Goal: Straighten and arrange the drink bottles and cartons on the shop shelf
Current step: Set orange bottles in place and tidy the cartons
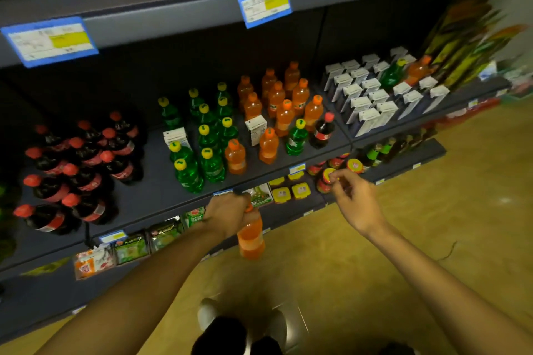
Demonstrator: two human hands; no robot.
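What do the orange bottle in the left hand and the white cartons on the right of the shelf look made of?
Orange bottle, gripped by the left hand: apparently clear glossy plastic, since the drink's colour shows through. White cartons: probably matte paperboard, given their flat faces and folded tops.

We look through a single head-worn wide-angle camera, facing forward and steeply down, close to the drinks shelf ahead, with the floor near and to our right.
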